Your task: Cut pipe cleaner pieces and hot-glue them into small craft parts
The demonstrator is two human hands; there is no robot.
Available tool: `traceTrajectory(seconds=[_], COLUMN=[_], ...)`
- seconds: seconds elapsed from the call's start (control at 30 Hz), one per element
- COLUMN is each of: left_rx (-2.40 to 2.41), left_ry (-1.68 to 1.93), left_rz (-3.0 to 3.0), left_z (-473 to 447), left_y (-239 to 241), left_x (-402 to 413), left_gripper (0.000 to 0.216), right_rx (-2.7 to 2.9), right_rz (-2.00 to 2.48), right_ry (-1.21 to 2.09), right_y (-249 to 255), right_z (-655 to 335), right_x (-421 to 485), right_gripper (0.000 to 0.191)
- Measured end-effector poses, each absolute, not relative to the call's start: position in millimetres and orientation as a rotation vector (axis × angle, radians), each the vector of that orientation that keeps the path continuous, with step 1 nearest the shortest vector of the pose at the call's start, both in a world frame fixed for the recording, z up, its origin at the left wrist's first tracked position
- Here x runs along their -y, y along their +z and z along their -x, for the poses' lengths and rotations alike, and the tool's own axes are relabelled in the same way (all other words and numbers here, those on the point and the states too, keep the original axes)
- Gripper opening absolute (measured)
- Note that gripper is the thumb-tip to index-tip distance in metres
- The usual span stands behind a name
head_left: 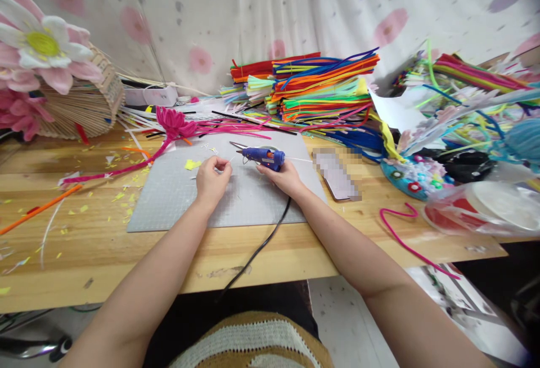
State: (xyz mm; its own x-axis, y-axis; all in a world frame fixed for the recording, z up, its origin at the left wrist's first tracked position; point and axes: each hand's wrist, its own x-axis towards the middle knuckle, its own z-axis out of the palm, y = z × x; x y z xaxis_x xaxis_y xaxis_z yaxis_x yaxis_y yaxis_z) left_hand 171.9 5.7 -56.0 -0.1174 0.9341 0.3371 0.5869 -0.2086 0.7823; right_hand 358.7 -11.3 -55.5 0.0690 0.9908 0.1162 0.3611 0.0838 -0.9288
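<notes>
My right hand is wrapped round a blue hot glue gun, its nozzle pointing left above the grey cutting mat. A white glue stick juts from the gun's back end, and a black cord runs from it over the table's front edge. To the left of the nozzle, my left hand is closed in a pinch. A thin whitish strand shows at its fingertips, too small to name. A yellow scrap lies on the mat beside this hand.
Bundles of coloured pipe cleaners are stacked at the back. A magenta pipe-cleaner flower lies beyond the mat's left corner. On the right are a phone-like slab, a decorated blue piece and a plastic-wrapped tub. A flower basket stands left.
</notes>
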Motion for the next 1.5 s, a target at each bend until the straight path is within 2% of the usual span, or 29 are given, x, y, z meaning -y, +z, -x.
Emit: traceTrajectory(seconds=[1.5], left_rx=[-1.724], left_ry=[1.198], left_rz=[-1.756], left_z=[-171.0], left_y=[-51.7], left_x=[-3.6], left_gripper=[0.004], right_rx=[1.502], right_rz=[1.542], right_ry=[0.794], right_y=[-57.1], right_z=[-362.0], right_x=[10.3], right_gripper=[0.036])
